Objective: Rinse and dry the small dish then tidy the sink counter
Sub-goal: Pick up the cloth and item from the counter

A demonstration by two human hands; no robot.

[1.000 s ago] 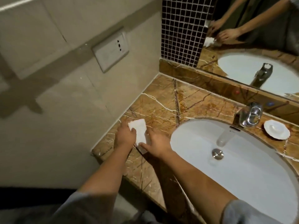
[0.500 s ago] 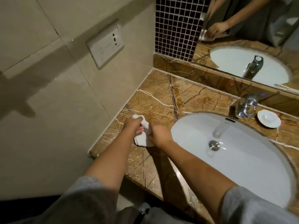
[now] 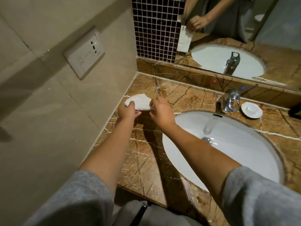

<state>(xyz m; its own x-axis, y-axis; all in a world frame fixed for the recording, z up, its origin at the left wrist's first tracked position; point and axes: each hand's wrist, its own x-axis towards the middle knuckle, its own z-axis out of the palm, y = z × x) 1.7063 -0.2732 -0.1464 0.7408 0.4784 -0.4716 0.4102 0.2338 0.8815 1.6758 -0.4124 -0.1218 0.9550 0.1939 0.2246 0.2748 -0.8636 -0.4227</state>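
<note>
A small white cloth [image 3: 140, 101] is held just above the brown marble counter [image 3: 143, 154], near the left wall. My left hand [image 3: 127, 110] grips its left end and my right hand [image 3: 160, 111] pinches its right edge. The small white dish [image 3: 251, 110] sits on the counter at the right of the tap, far from both hands. Part of the cloth is hidden under my fingers.
A white oval sink [image 3: 228, 149] fills the right of the counter, with a chrome tap [image 3: 230, 101] behind it. A mirror [image 3: 236, 33] and dark mosaic tiles [image 3: 156, 28] stand at the back. A wall socket [image 3: 83, 53] is on the left wall.
The cloth lay flat under both hands a second ago. It has since been gathered up and carried farther back along the counter toward the wall corner.
</note>
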